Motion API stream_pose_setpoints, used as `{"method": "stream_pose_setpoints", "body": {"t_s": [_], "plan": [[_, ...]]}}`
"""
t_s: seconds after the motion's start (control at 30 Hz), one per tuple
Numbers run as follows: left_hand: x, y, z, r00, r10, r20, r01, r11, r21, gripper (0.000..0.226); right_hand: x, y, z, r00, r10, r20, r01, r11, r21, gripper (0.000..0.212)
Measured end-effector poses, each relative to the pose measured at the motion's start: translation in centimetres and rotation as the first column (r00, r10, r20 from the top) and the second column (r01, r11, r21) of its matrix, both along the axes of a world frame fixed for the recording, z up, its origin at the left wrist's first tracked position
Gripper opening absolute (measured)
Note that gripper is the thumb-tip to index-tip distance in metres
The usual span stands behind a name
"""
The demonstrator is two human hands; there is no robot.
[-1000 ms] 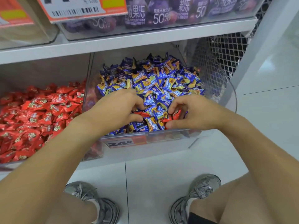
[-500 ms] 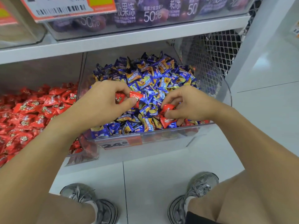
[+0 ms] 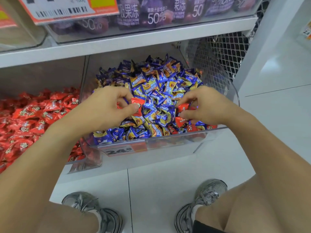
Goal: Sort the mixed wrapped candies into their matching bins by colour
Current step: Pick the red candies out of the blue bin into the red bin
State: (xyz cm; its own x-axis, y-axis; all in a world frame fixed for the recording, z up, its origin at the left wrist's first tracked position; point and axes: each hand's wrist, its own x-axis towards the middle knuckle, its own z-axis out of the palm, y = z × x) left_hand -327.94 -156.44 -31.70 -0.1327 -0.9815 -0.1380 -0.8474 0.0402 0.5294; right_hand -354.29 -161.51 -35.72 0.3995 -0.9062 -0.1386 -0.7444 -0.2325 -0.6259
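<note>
A clear bin (image 3: 168, 143) holds a heap of blue and yellow wrapped candies (image 3: 156, 84), with a few stray red candies (image 3: 191, 127) near its front right. To its left a second bin is filled with red candies (image 3: 33, 115). My left hand (image 3: 104, 108) is over the blue bin's left side, fingers pinched on a red candy (image 3: 137, 102). My right hand (image 3: 202, 105) is over the right side, holding red candies (image 3: 182, 106) between thumb and fingers.
A white shelf (image 3: 134, 41) runs above the bins with purple jelly packs (image 3: 151, 14) and an orange price label (image 3: 67, 9). Wire mesh (image 3: 227, 51) stands at the right. A price tag (image 3: 124, 149) fronts the blue bin. My shoes (image 3: 207, 197) are on the white tiled floor.
Both hands have lifted red candies out of the blue heap and risen slightly. The left hand went from digging in the pile to pinching a red candy.
</note>
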Motion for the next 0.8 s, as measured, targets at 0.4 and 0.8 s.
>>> {"method": "stream_pose_setpoints", "body": {"t_s": [0.4,0.8], "plan": [[-2.4,-0.6,0.2,0.839,0.1,-0.534,-0.051,0.993,0.106,0.017,-1.2,-0.1,1.4,0.952,-0.101,0.29,0.067,0.99,0.123,0.014],[-8.6,-4.0,-2.2,0.816,-0.525,0.242,0.494,0.851,0.179,0.023,-0.3,-0.1,2.7,0.924,0.156,-0.35,-0.083,0.973,0.214,0.03]]}}
